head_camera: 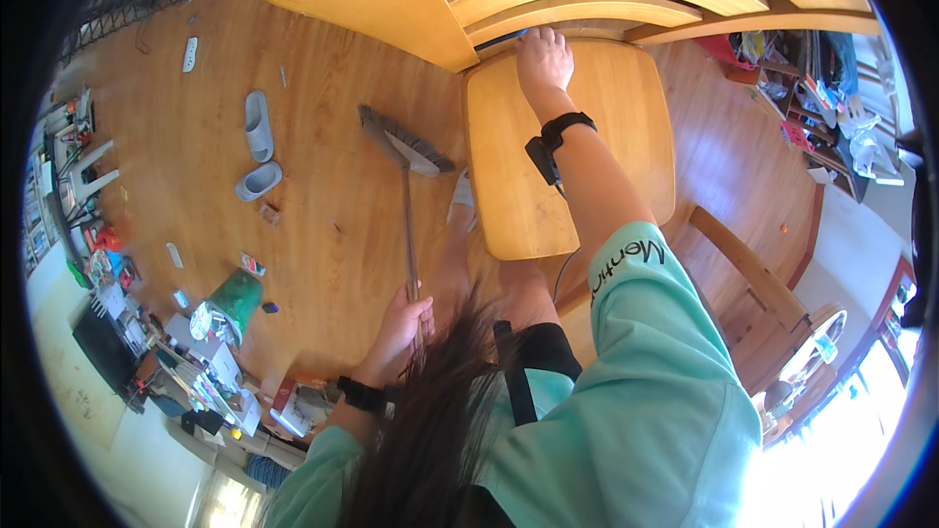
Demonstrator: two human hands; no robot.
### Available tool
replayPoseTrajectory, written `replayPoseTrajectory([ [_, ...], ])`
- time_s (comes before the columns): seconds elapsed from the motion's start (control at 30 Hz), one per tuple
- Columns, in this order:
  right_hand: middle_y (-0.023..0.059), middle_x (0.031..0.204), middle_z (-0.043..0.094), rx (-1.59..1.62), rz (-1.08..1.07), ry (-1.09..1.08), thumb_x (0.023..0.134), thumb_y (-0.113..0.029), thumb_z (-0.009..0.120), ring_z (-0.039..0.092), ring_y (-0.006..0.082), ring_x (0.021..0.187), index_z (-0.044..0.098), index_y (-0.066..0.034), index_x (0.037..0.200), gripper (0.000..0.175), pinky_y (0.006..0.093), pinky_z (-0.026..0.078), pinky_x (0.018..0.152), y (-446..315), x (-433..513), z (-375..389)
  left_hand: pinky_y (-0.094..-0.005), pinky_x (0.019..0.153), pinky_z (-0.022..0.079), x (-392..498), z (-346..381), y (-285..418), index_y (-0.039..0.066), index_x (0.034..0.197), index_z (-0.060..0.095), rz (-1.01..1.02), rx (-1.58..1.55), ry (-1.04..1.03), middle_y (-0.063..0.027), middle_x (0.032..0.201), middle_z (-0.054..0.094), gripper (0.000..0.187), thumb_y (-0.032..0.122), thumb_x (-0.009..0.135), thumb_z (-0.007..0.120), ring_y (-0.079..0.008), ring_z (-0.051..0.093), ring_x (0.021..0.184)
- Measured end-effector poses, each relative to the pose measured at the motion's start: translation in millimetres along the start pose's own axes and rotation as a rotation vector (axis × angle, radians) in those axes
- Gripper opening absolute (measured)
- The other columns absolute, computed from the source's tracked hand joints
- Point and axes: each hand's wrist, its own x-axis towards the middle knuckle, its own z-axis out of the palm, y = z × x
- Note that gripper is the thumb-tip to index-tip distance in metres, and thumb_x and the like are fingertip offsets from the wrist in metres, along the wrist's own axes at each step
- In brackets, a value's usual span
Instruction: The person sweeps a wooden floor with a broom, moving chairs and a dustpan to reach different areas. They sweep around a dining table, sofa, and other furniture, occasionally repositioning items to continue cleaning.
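Note:
In my left hand (408,319) is the thin handle of a broom (408,227). Its grey-bristled head (407,143) lies on the wood floor, left of a wooden chair (513,183). My right hand (545,62) reaches over the seat to the lowest slat (587,13) of the chair's backrest. The fingers curl at the slat's lower edge, and their tips are partly hidden. A black strap with a small device (544,158) is around my right wrist. One of my feet, in a light shoe (462,198), stands beside the seat's left edge.
Grey slippers (258,128), a white power strip (190,55) and small litter lie on the floor to the left. A green bin (238,301) stands near a cluttered desk. Crowded shelves (799,103) are at right, with a wooden piece of furniture (763,301) below and a fan (818,341).

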Motion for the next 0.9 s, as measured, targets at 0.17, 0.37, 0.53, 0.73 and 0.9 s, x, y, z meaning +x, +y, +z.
replayPoseTrajectory([
  [0.17, 0.0066, 0.116, 0.054, -0.175, -0.005, -0.083, 0.085, -0.018, 0.049, 0.046, 0.0219, 0.112, 0.053, -0.0076, 0.115, 0.032, 0.0369, 0.038, 0.086, -19.4, 19.8, -2.0, -0.0255, 0.043, 0.037, 0.5, 8.5, 4.0, 0.012, 0.109, 0.037, -0.001, 0.020, 0.049, 0.0001, 0.062, 0.043, 0.027, 0.006, 0.086, 0.050, -0.0107, 0.042, 0.048],
  [0.37, 0.0123, 0.100, 0.060, 0.125, 0.025, -0.065, 0.083, -0.018, 0.048, 0.055, 0.0293, 0.097, 0.056, -0.0058, 0.099, 0.022, 0.0420, 0.044, 0.076, -23.8, 1.5, -2.2, -0.0266, 0.044, 0.037, 2.9, 3.7, 0.7, 0.013, 0.109, 0.036, -0.003, -0.068, 0.016, -0.0005, 0.061, 0.043, 0.029, 0.005, 0.085, 0.051, -0.0118, 0.043, 0.048],
  [0.53, 0.0102, 0.107, 0.058, 1.026, -0.483, -0.533, 0.077, -0.008, 0.056, 0.056, 0.0284, 0.099, 0.048, -0.0092, 0.116, 0.040, 0.0396, 0.047, 0.081, -77.4, -108.4, -48.7, -0.0273, 0.045, 0.038, 6.8, 2.8, -4.7, 0.013, 0.110, 0.035, 0.020, -0.070, -0.034, -0.0006, 0.062, 0.043, 0.031, 0.006, 0.085, 0.052, -0.0126, 0.044, 0.049],
  [0.73, 0.0117, 0.098, 0.058, 0.567, -0.544, -0.529, 0.078, -0.013, 0.056, 0.057, 0.0293, 0.094, 0.054, -0.0101, 0.106, 0.028, 0.0396, 0.048, 0.076, -74.7, -108.4, -78.4, -0.0268, 0.046, 0.038, 8.3, 10.3, 0.1, 0.013, 0.107, 0.036, 0.012, -0.051, 0.024, -0.0003, 0.062, 0.044, 0.028, 0.006, 0.085, 0.052, -0.0123, 0.044, 0.049],
  [0.9, 0.0113, 0.076, 0.059, 0.378, -0.296, -0.346, 0.079, -0.017, 0.054, 0.060, 0.0280, 0.076, 0.060, -0.0094, 0.084, 0.011, 0.0376, 0.048, 0.067, 26.6, -83.7, -68.3, -0.0270, 0.046, 0.038, 6.5, 12.3, 1.6, 0.014, 0.105, 0.037, 0.013, -0.086, 0.027, 0.0001, 0.062, 0.044, 0.026, 0.007, 0.085, 0.053, -0.0123, 0.044, 0.048],
])
